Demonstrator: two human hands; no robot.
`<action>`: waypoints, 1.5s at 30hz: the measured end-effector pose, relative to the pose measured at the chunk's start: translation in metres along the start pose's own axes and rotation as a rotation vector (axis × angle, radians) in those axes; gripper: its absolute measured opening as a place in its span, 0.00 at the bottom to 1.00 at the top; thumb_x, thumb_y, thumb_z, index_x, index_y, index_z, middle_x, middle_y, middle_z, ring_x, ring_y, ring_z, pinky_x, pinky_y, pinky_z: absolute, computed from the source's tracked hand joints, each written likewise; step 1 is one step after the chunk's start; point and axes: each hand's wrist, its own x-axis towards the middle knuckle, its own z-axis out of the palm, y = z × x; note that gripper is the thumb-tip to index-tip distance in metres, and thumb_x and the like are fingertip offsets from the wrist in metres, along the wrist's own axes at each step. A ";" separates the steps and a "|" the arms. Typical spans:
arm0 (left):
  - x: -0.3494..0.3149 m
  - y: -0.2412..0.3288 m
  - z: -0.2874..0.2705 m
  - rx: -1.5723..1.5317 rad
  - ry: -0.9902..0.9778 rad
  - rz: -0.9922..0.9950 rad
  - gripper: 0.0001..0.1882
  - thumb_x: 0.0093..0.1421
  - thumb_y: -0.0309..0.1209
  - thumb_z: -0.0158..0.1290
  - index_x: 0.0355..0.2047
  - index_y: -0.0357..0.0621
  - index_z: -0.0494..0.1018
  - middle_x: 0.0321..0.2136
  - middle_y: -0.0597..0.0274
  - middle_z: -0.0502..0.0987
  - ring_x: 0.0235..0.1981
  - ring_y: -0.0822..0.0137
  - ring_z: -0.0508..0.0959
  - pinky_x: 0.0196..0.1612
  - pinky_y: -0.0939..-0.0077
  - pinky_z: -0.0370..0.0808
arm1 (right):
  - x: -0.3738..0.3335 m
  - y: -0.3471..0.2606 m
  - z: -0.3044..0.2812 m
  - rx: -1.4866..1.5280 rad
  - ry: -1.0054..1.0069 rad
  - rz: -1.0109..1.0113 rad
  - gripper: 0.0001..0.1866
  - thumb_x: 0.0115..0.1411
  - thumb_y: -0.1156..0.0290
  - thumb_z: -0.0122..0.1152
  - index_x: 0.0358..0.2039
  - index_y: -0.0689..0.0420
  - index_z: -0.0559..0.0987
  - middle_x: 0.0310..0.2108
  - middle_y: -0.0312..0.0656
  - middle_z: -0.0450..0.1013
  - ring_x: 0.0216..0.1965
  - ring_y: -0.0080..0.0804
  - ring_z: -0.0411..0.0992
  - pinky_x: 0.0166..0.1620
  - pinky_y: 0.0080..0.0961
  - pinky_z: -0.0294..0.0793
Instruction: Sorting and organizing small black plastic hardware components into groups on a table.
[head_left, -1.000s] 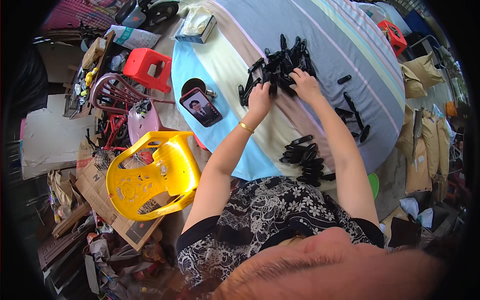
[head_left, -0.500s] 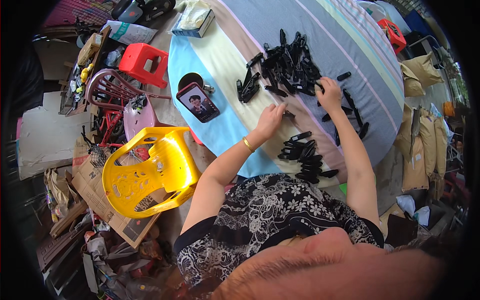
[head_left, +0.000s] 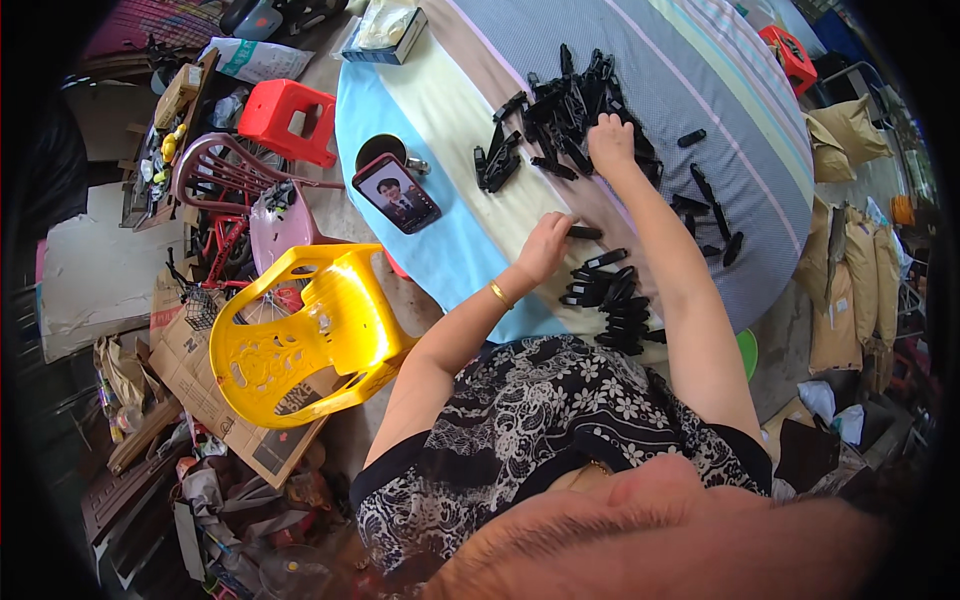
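My left hand is over the cream and brown stripes of the cloth, its thumb and fingers closed on the end of a slim black plastic piece. Farther off, my right hand reaches onto a tangled heap of similar black plastic pieces, fingers bent and slightly apart; its fingertips touch the heap and nothing shows between them. Close to my body lies a tighter group of black pieces, arranged roughly side by side. Several loose black pieces are scattered right of my right forearm.
A phone with a lit screen leans against a dark round cup on the striped tablecloth. At the table's far left edge sits a small box. A yellow chair and a red stool stand on the left.
My right hand has moved left from the heap's right edge onto the heap. My left hand has shifted slightly nearer, and the black piece in it shows more fully.
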 end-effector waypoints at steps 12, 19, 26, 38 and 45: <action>0.002 -0.007 0.002 0.111 0.007 -0.178 0.13 0.40 0.22 0.56 0.30 0.42 0.75 0.30 0.56 0.71 0.36 0.53 0.69 0.41 0.65 0.69 | -0.148 -0.009 0.010 1.362 -0.033 -0.042 0.13 0.41 0.78 0.59 0.31 0.61 0.72 0.29 0.39 0.71 0.27 0.30 0.70 0.32 0.26 0.70; -0.004 -0.003 0.002 0.098 -0.009 -0.180 0.12 0.40 0.22 0.56 0.29 0.43 0.76 0.28 0.56 0.71 0.35 0.54 0.70 0.41 0.65 0.69 | -0.159 0.007 -0.013 0.736 0.139 -0.298 0.12 0.39 0.77 0.57 0.29 0.56 0.76 0.31 0.37 0.70 0.39 0.35 0.67 0.42 0.33 0.63; -0.003 -0.005 0.003 0.073 -0.024 -0.158 0.09 0.40 0.23 0.55 0.26 0.42 0.75 0.27 0.56 0.70 0.34 0.53 0.68 0.39 0.65 0.69 | -0.154 0.011 -0.011 0.628 0.161 -0.389 0.10 0.40 0.77 0.57 0.27 0.54 0.77 0.28 0.35 0.69 0.38 0.33 0.66 0.42 0.31 0.62; 0.000 0.000 -0.018 0.083 -0.385 -0.079 0.09 0.42 0.30 0.60 0.26 0.45 0.76 0.29 0.56 0.72 0.36 0.53 0.70 0.41 0.64 0.70 | -0.093 0.020 -0.001 0.898 0.115 -0.074 0.06 0.49 0.71 0.54 0.27 0.56 0.78 0.28 0.46 0.72 0.32 0.47 0.71 0.36 0.39 0.71; 0.050 -0.012 -0.027 0.343 -0.034 -0.001 0.17 0.44 0.25 0.56 0.37 0.43 0.72 0.38 0.53 0.71 0.42 0.52 0.69 0.44 0.64 0.68 | -0.064 0.048 0.018 0.709 0.106 0.028 0.11 0.50 0.77 0.54 0.36 0.57 0.73 0.34 0.47 0.73 0.36 0.47 0.72 0.38 0.41 0.71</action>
